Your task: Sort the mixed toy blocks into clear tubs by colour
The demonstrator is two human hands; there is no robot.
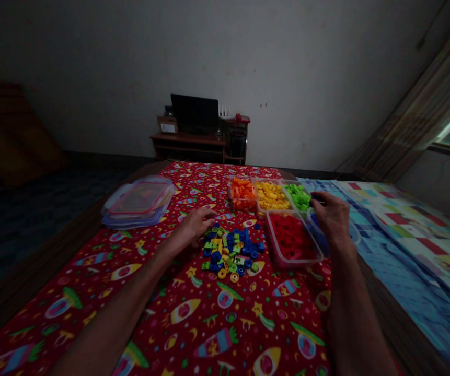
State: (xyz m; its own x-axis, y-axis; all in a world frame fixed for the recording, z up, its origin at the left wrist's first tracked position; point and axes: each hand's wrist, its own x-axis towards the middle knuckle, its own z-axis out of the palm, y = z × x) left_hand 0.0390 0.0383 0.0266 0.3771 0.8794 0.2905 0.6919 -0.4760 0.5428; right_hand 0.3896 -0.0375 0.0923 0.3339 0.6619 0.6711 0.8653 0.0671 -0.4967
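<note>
Left hand [198, 224] beside mixed bricks [232, 249], right hand [332, 213] near green bricks [297, 196] — whether either grip grasps anything is unclear.

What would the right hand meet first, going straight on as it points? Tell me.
The right hand would probably meet the green pieces first; its height is unclear, so it might pass above them.

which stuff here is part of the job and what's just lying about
In use, it seems:
mixed toy brick pile, left hand at its edge
orange bricks, yellow bricks, green bricks, red bricks in clear tubs; right hand close by

Probably just lying about:
stacked plastic lids
monitor
wireless router
cardboard box
</note>
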